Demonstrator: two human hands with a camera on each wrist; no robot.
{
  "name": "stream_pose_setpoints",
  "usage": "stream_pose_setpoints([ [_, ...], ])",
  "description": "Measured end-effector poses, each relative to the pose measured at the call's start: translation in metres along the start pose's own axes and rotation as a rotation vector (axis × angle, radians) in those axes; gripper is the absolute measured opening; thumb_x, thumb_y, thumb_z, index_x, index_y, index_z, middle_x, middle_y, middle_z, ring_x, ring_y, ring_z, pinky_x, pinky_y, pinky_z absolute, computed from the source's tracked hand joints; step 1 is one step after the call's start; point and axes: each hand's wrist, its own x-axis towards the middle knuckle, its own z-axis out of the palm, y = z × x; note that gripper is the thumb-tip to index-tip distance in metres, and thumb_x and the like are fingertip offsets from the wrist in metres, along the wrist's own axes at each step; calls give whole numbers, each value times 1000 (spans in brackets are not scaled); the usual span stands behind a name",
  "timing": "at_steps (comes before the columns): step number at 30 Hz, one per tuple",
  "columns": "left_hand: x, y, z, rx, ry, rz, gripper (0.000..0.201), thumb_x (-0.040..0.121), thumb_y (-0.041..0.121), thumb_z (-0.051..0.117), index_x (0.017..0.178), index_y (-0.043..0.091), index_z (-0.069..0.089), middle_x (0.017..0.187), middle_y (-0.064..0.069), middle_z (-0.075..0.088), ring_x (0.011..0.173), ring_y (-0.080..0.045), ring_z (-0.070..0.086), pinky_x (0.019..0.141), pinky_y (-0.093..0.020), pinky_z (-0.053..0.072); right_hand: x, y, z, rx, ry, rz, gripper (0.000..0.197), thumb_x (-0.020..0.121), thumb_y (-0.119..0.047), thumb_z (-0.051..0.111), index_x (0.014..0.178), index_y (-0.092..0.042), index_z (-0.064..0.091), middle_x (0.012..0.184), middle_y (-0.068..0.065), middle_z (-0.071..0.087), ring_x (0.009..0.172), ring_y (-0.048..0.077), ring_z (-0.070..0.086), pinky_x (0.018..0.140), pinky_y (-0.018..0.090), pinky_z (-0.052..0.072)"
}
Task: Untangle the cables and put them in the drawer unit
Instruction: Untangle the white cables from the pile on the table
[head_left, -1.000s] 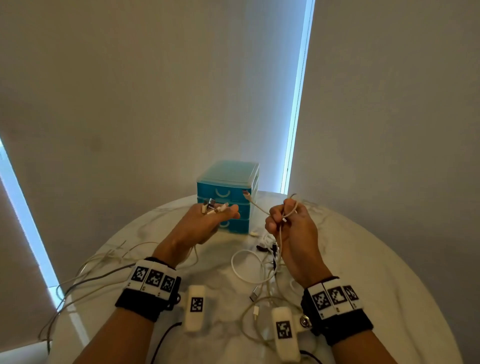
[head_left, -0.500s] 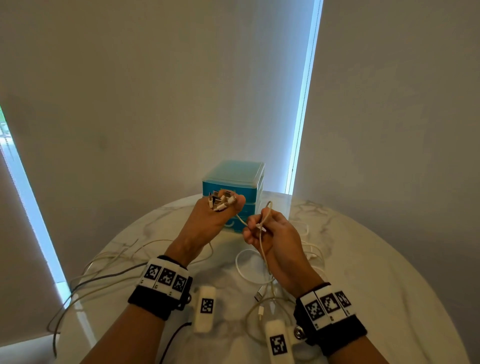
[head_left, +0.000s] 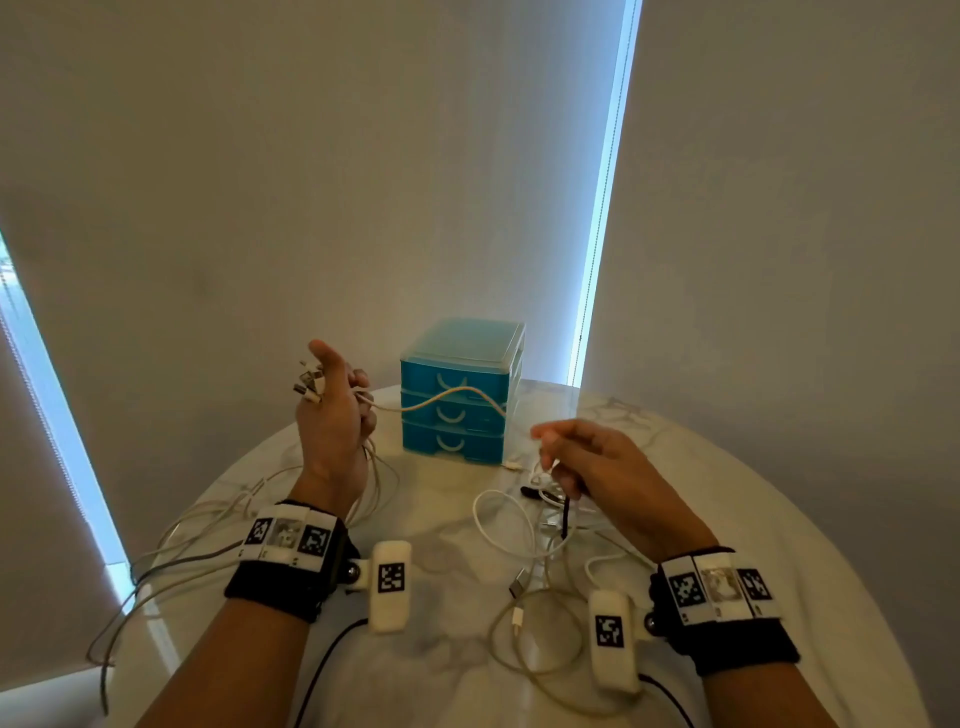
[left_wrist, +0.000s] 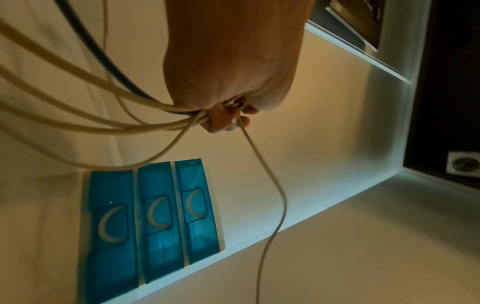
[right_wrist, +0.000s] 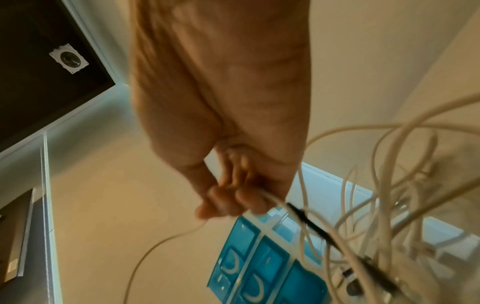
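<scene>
Head view, left: the left hand (head_left: 332, 415) is raised at 9 o'clock of the drawer unit (head_left: 462, 338), fingers curled round a cable bundle (head_left: 371, 467), with plug ends (head_left: 310, 382) protruding on top.
Head view, right: the right hand (head_left: 597, 467), at 4 o'clock of the unit, pinches a white strand (head_left: 441, 397) that appears to run to the left hand.
Head view, remainder: a loose tangle (head_left: 524, 525) lies on the table (head_left: 779, 519); all three drawers are closed.
Left wrist view: the grip on the bundle is confirmed; one strand drops away.
Right wrist view: the pinch is confirmed; a black lead (right_wrist: 311, 224) crosses the tangle.
Step, judged: one strand is being separated; no cable is seen in the unit.
Next move, judged: draw the strand clear without tightening loops, then open a drawer.
</scene>
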Motion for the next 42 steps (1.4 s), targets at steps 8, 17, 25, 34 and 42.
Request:
stream_pose_setpoints([
  [8,4,9,-2,-419,-187,-181,53,102,68,48,74,23,50,59,9,38,50,-4,45,56,-18,52,9,8,6,-64,370,-243,13,101,-13,73,113,-18,72,88,0,82,84,17,78,79,28,63],
  [17,-34,12,19,842,-717,-134,57,82,83,69,98,30,81,58,19,58,60,-8,44,54,-26,36,11,9,20,-168,255,-259,18,98,-25,78,110,-20,66,89,-5,83,83,10,78,63,20,60],
  [25,-32,18,23,397,-613,79,25,98,38,72,91,15,77,54,11,46,46,-6,35,46,-22,29,15,16,17,-345,133,-241,25,96,-52,74,107,-30,70,101,-11,77,96,4,72,80,23,61],
  [34,-16,26,13,-51,-430,77,31,95,51,68,111,25,75,59,8,35,51,-8,25,45,-24,21,15,36,2,-668,59,-23,10,105,-28,68,105,-32,77,92,-16,77,81,-10,67,67,8,44],
  [42,-26,8,16,599,-512,-84,32,91,52,80,92,20,82,52,14,51,45,-5,40,46,-21,31,7,-3,-2,-41,676,-370,13,100,-31,75,113,-32,78,100,-13,81,83,9,74,80,25,59],
])
